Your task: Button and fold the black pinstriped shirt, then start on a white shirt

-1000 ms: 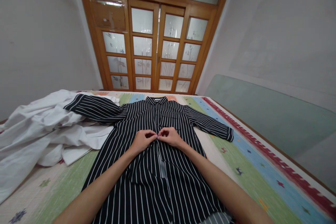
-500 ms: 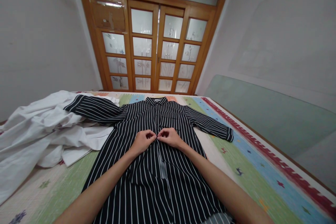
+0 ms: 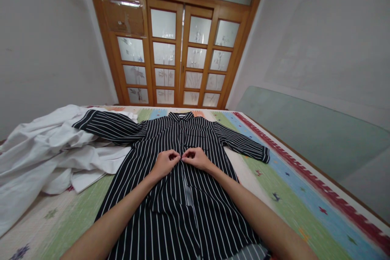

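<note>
As a striped shirt lies on a bed, collar near the far edge, a person's left hand and right hand pinch its front (white cloth heaped by the left edge).

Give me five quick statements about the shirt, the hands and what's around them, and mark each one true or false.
1. The left hand and right hand come together at the front of the striped shirt. True.
2. The collar lies nearest the person. False: the collar is at the far end.
3. White cloth lies left of the shirt. True.
4. Both sleeves lie over white cloth. False: only the left-side sleeve does; the right-side sleeve lies on the patterned cover.
5. The wooden doors stand wide open. False: they look nearly closed.
</note>
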The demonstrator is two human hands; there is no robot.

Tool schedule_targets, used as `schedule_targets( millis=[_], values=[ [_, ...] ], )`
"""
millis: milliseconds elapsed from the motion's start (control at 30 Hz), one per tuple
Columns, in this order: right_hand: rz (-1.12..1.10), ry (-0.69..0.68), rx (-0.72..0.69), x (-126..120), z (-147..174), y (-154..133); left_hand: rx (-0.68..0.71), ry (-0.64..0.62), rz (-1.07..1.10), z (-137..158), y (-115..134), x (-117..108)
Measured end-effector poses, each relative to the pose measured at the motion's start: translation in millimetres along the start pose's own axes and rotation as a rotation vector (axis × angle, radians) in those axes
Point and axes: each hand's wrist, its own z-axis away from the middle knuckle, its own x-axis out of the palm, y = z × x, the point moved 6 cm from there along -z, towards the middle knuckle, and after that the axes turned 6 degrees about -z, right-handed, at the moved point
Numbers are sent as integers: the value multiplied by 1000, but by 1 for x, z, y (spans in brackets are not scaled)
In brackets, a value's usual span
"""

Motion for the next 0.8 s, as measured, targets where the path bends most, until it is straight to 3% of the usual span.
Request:
schedule_targets(
  millis=[267, 800],
  values=[
    [-12, 4, -26, 0, 1, -1, 34, 42, -54, 2, 7, -3],
    [43, 20, 15, 0, 1, -2, 61, 9, -74, 4, 12, -1]
  ],
)
